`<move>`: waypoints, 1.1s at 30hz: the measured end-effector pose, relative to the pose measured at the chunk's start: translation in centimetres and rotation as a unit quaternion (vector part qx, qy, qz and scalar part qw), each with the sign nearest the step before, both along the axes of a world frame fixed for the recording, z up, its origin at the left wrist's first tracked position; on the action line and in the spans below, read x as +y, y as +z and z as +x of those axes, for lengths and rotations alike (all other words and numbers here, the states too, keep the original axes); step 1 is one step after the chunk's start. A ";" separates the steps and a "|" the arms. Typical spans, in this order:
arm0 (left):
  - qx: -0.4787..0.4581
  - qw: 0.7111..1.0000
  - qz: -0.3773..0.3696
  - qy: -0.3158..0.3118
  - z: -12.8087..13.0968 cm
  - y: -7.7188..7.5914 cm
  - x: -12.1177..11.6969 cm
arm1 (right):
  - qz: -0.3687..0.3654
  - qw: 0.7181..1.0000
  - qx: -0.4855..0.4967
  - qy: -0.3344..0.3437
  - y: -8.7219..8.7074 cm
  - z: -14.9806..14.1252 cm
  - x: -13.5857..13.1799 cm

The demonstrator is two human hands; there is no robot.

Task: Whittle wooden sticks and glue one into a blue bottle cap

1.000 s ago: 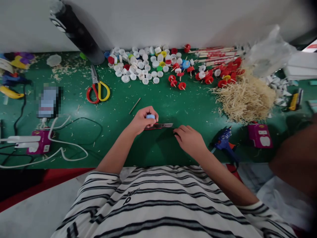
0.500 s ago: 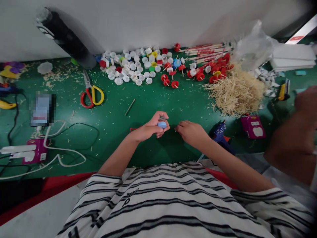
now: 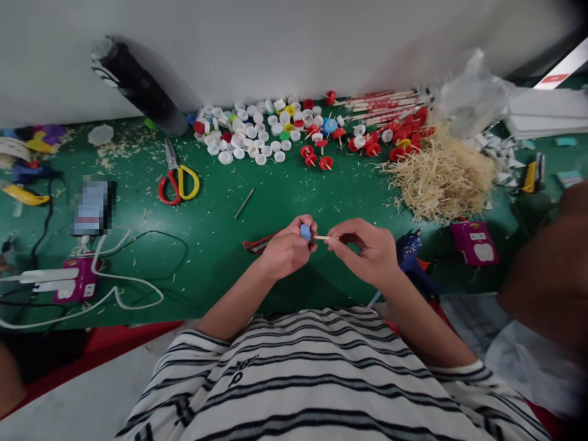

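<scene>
My left hand (image 3: 287, 250) is closed round a small blue bottle cap (image 3: 305, 231), held on edge above the green table (image 3: 285, 196). My right hand (image 3: 367, 248) pinches a thin wooden stick (image 3: 321, 237) whose tip touches the cap. Both hands meet over the table's near middle. A red-handled utility knife (image 3: 257, 244) lies on the table just left of my left hand, partly hidden by it.
Many white and coloured bottle caps (image 3: 250, 131) lie at the back, with red caps on sticks (image 3: 316, 156) beside them. Scissors (image 3: 177, 177) lie left, a wood-shaving pile (image 3: 441, 177) right, a blue glue gun (image 3: 411, 257) near my right wrist. Another person's arm (image 3: 546, 275) is at the right.
My left hand lifted the blue cap off the knife blade and turned it on edge. My right hand picked up a stick and brought its tip to the cap.
</scene>
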State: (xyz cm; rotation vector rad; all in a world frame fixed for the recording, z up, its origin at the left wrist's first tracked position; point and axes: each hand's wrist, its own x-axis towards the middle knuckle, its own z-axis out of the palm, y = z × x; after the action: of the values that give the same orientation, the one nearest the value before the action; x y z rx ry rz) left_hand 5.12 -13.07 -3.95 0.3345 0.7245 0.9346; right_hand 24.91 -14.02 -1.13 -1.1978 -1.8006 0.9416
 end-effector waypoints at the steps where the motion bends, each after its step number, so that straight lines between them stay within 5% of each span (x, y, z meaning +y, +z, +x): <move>1: -0.005 1.000 -0.005 0.004 0.0 0.1 0.1 | 0.006 1.000 0.001 -0.006 -0.1 -0.4 0.1; 11: -0.075 0.997 0.021 -0.005 -0.6 1.1 -0.1 | 0.164 0.985 -0.042 -0.020 -0.4 -1.1 0.8; 18: -0.109 0.992 0.055 -0.022 -0.6 0.9 -0.5 | 0.186 0.981 -0.043 -0.023 -0.2 -1.0 0.4; 23: -0.080 0.993 0.073 -0.038 -0.6 0.0 -0.6 | 0.168 0.985 -0.029 -0.028 -0.9 -1.2 0.1; 27: -0.019 0.994 0.108 0.024 -0.2 -1.0 -0.6 | 0.136 0.990 -0.011 -0.034 -2.0 -1.7 -0.3; 33: -0.007 0.985 0.154 0.077 0.3 -1.5 -0.1 | -0.002 0.998 0.032 -0.048 -3.6 -2.9 -1.3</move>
State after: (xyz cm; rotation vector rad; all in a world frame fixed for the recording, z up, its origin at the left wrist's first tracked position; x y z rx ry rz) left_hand 5.38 -13.19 -5.45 0.5504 0.5986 1.1980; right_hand 22.03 -15.28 -4.74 -1.2319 -1.6775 0.9189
